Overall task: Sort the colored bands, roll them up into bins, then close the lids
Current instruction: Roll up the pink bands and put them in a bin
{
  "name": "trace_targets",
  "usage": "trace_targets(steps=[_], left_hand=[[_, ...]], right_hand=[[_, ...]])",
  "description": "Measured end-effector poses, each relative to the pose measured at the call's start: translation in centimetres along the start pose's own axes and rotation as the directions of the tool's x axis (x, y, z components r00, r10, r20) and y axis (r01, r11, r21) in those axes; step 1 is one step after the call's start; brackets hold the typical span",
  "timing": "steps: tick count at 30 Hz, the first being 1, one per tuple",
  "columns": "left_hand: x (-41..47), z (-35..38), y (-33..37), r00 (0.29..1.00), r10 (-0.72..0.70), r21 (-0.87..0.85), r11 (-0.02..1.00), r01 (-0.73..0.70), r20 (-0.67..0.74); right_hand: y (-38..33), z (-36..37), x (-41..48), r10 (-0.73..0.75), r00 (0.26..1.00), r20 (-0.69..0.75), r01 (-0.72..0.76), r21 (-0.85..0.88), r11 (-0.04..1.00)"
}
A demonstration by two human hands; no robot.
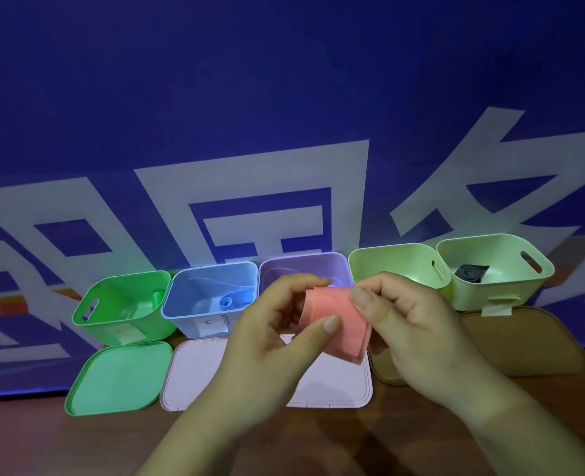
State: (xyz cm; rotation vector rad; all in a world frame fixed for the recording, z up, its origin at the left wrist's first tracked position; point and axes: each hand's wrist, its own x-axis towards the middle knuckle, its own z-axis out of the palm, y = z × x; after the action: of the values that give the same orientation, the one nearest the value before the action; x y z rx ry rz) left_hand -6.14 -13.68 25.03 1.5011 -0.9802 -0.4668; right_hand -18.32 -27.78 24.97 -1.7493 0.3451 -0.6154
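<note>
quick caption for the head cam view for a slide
The left hand and right hand pinch a pink band over the lids, before a row of open bins.

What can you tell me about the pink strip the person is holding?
The pink band is a flat, thin, salmon-coloured strip that looks like smooth, flexible rubber. It seems doubled over, with layered edges showing at its lower right corner. It is not yet rolled. The left hand and the right hand both pinch it, holding it above the pale pink lid and in front of the purple bin.
</note>
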Motion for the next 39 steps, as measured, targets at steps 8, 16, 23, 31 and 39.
trace_targets(steps=[8, 16, 23, 31, 39], left_hand=[[0.01, 0.22, 0.17, 0.999, -0.018, -0.067, 0.998, 0.015, -0.042], [0.0, 0.39, 0.34, 0.997, -0.053, -0.119, 0.992, 0.046, -0.056], [-0.05, 0.25, 0.67, 0.998, -0.056, -0.083, 0.995, 0.052, -0.039], [-0.26, 0.13, 0.47, 0.998, -0.054, -0.067, 0.996, 0.053, -0.019], [-0.38, -0.09, 0.4, 0.999, 0.034, 0.015, 0.999, -0.035, 0.035]], right_hand=[[0.26, 0.03, -0.15, -0.041, 0.999, 0.014, 0.04, 0.047, 0.998], [0.45, 0.02, -0.39, -0.107, 0.994, -0.004, 0.107, 0.053, 0.993], [0.4, 0.03, -0.51, -0.118, 0.993, -0.006, 0.118, 0.04, 0.992], [0.48, -0.06, -0.53, -0.067, 0.998, 0.015, 0.067, 0.018, 0.998], [0.02, -0.2, -0.51, -0.009, 0.999, -0.032, 0.011, 0.036, 0.999]])
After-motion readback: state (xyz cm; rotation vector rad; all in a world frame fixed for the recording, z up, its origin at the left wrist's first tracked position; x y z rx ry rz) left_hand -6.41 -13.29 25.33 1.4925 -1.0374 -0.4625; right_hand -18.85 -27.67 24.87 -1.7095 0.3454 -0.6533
